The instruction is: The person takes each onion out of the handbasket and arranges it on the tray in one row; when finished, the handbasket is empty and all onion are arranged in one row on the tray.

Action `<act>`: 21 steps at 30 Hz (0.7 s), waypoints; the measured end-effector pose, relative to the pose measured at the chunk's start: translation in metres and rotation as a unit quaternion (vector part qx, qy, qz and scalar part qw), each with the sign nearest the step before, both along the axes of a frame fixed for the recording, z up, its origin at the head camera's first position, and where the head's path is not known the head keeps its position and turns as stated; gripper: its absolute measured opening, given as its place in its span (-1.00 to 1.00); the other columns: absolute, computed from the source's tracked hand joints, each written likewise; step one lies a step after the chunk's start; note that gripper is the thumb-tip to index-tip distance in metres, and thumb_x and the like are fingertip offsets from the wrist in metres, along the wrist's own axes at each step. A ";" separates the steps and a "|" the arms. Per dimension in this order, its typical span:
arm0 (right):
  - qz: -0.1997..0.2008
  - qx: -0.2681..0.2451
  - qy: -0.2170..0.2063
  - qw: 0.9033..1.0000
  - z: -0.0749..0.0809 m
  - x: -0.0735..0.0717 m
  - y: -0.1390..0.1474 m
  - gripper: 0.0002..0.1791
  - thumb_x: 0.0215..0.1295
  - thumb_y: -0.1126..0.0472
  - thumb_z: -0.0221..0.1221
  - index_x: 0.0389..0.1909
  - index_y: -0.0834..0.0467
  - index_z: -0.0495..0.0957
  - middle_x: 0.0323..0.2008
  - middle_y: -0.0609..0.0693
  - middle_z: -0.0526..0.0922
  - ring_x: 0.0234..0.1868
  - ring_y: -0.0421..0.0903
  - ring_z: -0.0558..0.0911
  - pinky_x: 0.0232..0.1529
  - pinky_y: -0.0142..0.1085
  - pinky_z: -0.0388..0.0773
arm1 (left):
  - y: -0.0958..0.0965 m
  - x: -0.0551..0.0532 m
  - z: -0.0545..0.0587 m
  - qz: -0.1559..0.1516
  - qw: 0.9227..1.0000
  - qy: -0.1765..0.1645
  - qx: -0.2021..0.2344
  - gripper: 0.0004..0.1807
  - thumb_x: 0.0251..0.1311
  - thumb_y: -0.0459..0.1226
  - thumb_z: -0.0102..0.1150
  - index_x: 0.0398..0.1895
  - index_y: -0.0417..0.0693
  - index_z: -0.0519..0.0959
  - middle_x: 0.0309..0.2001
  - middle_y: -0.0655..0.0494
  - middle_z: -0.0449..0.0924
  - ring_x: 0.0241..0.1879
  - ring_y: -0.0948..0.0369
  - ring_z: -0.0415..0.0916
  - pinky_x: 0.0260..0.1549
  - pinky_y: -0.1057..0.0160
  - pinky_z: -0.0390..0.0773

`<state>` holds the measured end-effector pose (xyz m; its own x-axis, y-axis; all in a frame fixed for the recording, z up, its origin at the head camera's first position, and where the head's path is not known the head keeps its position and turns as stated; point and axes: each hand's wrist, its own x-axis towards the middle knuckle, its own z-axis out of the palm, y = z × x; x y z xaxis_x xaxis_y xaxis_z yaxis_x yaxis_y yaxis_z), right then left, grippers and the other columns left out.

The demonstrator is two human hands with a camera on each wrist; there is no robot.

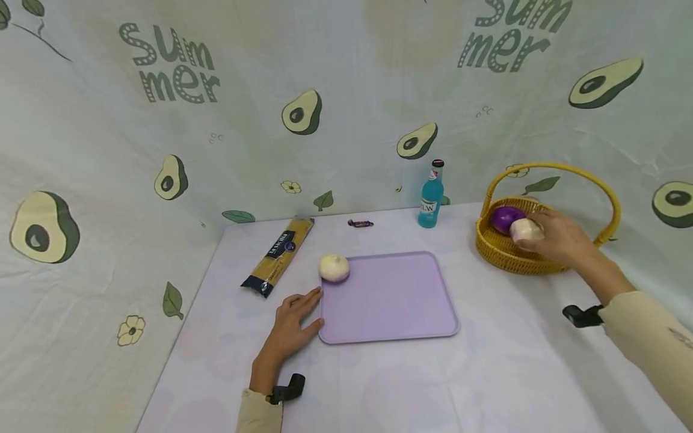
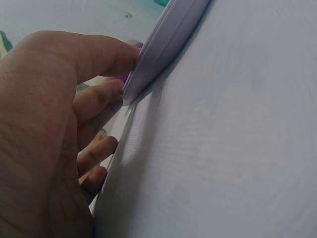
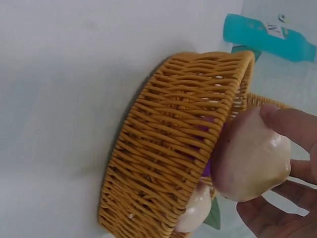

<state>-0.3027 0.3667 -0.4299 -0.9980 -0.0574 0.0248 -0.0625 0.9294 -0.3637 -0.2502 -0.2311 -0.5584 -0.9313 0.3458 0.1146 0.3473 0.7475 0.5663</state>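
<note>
In the head view, my right hand (image 1: 560, 236) grasps a round, cream-white, turnip-like vegetable (image 1: 525, 230) at the mouth of a golden-yellow wicker basket (image 1: 506, 260), near a glossy purple round vegetable (image 1: 506, 218) inside. My left hand (image 1: 291, 328) lies loose, fingertips at the left edge of a flat lilac rectangular tray (image 1: 387, 300) — a second cream-white vegetable with a purple base (image 1: 334, 268) sits at its far left corner. In the left wrist view, my thumb and forefinger are at the tray's rim, the other fingers relaxed. In the right wrist view, my thumb and fingers curl round the turnip-like vegetable by the basket's rim — another pale rounded vegetable (image 3: 194, 212) shows partly inside
</note>
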 end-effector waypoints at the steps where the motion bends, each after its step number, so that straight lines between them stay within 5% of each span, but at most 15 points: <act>1: 0.000 0.002 0.002 1.000 0.001 0.001 -0.002 -0.04 0.28 -0.16 0.30 0.38 0.49 0.19 0.34 0.59 0.10 0.24 0.59 0.15 0.14 0.45 0.14 | 0.000 0.000 -0.001 -0.001 1.000 0.001 -0.001 -0.29 0.29 0.00 0.22 0.52 0.31 0.28 0.49 0.49 0.15 0.38 0.11 0.09 0.30 -0.14 0.04; 10: 0.023 0.018 0.052 0.998 0.006 0.003 -0.019 -0.14 0.22 -0.09 0.36 0.28 0.46 0.32 0.25 0.51 0.29 0.20 0.52 0.27 0.09 0.39 0.26 | -0.001 0.000 -0.004 -0.002 1.000 0.010 0.000 -0.29 0.30 0.01 0.20 0.52 0.30 0.27 0.50 0.47 0.16 0.37 0.11 0.10 0.29 -0.12 0.03; 21: 0.037 -0.009 0.049 0.998 0.006 0.005 -0.039 -0.16 0.21 -0.12 0.37 0.28 0.41 0.37 0.26 0.47 0.32 0.23 0.49 0.28 0.11 0.38 0.25 | -0.001 0.000 -0.003 0.000 1.000 0.009 -0.007 -0.29 0.30 0.03 0.20 0.52 0.32 0.26 0.49 0.52 0.15 0.37 0.12 0.10 0.29 -0.12 0.05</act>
<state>-0.2977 0.3275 -0.4244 -0.9838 -0.1296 0.1235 -0.1667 0.9146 -0.3685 -0.2505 -0.2318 -0.5612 -0.9295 0.3467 0.1256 0.3562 0.7558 0.5495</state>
